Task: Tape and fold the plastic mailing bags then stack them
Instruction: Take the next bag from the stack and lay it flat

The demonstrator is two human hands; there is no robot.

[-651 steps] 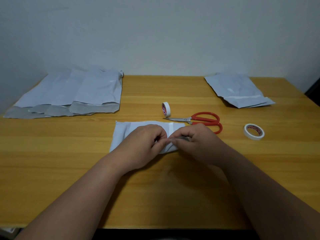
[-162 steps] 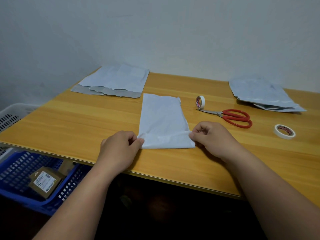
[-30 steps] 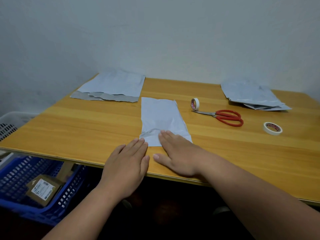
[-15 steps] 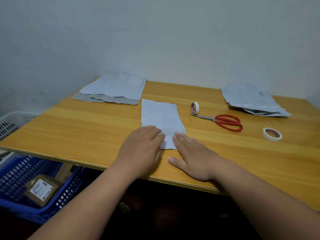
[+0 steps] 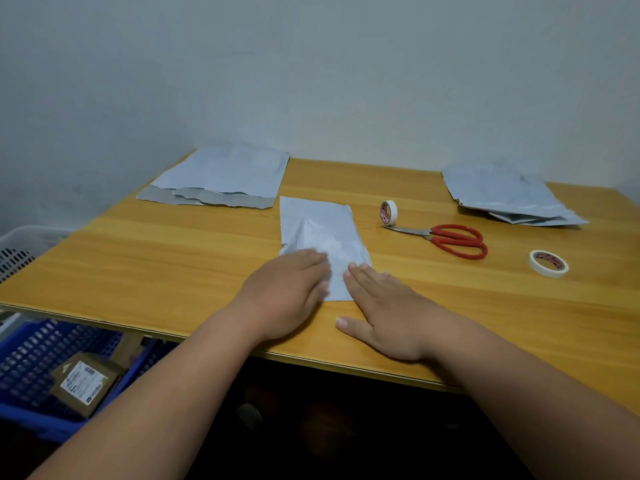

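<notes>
Both hands have slid up the mailing bag (image 5: 320, 230): left hand (image 5: 289, 292) and right hand (image 5: 384, 306) flat, fingers straight, smoothing it. Fold likely next; scissors (image 5: 450, 239) at 2 o'clock untouched.

a small packing workspace: wooden table (image 5: 173, 258) against a bare wall (image 5: 311, 71), a labelled parcel (image 5: 83, 384) in a blue crate (image 5: 31, 362) beside it.

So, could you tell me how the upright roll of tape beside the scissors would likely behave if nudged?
The upright tape roll stands on its narrow edge, so it would probably roll or topple. It looks small and light. The scissors lie close beside it and might stop it.
</notes>
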